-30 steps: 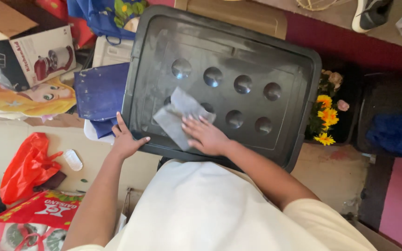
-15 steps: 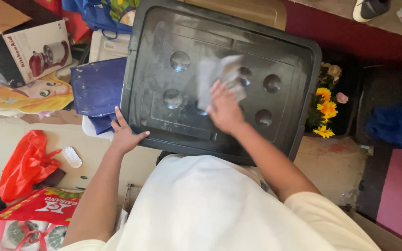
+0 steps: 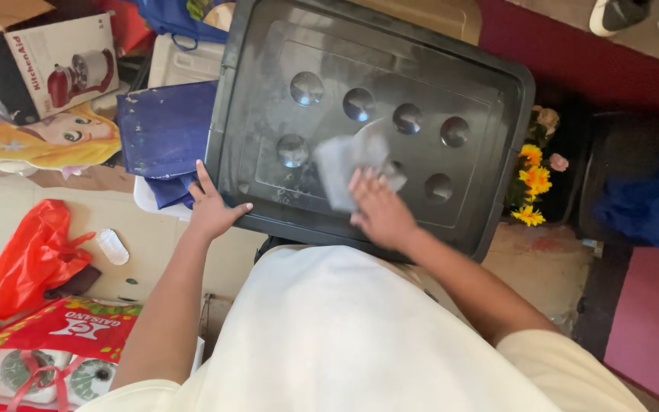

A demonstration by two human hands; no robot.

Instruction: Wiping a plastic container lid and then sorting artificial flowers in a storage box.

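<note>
A large black plastic bin lid [image 3: 467, 69] with several round dimples lies in front of me, dusty and streaked. My right hand [image 3: 379, 210] presses a crumpled grey wipe [image 3: 348, 160] flat against the lid's middle; hand and wipe are motion-blurred. At the lid's near left edge, my left hand [image 3: 213, 210] rests with fingers spread, the thumb lying on the rim.
A dark blue bag [image 3: 163, 130] lies left of the lid, with a mixer box [image 3: 62, 65] beyond it. A red plastic bag [image 3: 32, 255] and a red shopping bag [image 3: 47, 351] sit at lower left. Yellow flowers [image 3: 532, 179] stand to the right.
My right hand swept the wipe from the lid's centre up toward the right, then back down to the middle. My left hand stayed on the lid's left edge.
</note>
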